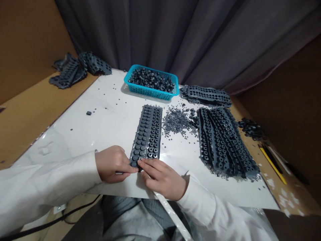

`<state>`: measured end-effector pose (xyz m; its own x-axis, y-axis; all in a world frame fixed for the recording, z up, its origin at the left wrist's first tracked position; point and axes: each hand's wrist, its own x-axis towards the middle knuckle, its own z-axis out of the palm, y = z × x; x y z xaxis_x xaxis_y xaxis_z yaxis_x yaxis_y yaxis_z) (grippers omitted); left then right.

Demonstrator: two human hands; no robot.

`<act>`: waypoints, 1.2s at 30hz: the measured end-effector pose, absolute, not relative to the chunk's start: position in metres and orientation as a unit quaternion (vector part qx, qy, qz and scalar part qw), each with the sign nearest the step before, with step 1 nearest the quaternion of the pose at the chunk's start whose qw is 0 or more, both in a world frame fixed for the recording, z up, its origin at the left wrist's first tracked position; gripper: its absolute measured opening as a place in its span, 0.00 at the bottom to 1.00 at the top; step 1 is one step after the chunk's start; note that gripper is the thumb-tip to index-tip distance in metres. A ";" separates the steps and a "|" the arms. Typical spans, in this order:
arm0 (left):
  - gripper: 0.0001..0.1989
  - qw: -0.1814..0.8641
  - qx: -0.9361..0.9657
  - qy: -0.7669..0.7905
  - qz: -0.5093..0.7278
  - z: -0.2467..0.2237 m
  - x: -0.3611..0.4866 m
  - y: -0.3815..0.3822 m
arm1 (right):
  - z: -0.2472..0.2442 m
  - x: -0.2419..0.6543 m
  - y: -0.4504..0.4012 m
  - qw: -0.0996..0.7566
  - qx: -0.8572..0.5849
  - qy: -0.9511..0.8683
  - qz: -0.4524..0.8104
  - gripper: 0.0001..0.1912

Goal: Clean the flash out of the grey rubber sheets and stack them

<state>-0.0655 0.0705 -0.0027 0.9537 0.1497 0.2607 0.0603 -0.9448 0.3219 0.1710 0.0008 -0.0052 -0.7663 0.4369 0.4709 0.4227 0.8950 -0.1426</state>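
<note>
A dark grey moulded rubber sheet [147, 130] lies lengthwise in front of me, with rows of round caps on its left half and ringed holes on its right. My left hand [114, 164] is closed at the sheet's near left corner, index finger stretched along the edge and thumb below. From the right, my right hand [162, 177] has its fingers together on the same near end, with the fingertips on the last caps. Both hands' fingertips nearly meet. What lies under the right palm is hidden. Small grey discs [177, 120] form a loose pile beside the sheet.
A blue basket [151, 93] of small dark rubber pieces stands at the back. Stacked sheets [223, 140] lie at right, perforated scraps [205, 95] behind them and more scraps [67, 70] at far left. A yellow tool [273, 164] rests on the right, near dark bits [250, 129].
</note>
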 end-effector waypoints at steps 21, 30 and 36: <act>0.18 0.175 0.969 0.057 0.162 -0.002 -0.066 0.070 | 0.008 0.201 0.026 0.375 -0.486 -0.784 0.094 0.16; 0.17 0.188 0.969 0.054 0.149 0.000 -0.066 0.072 | 0.014 0.185 0.017 0.355 -0.396 -0.805 0.263 0.05; 0.17 0.194 0.970 0.059 0.136 0.000 -0.066 0.072 | 0.001 0.171 0.009 0.310 -0.363 -0.837 0.269 0.05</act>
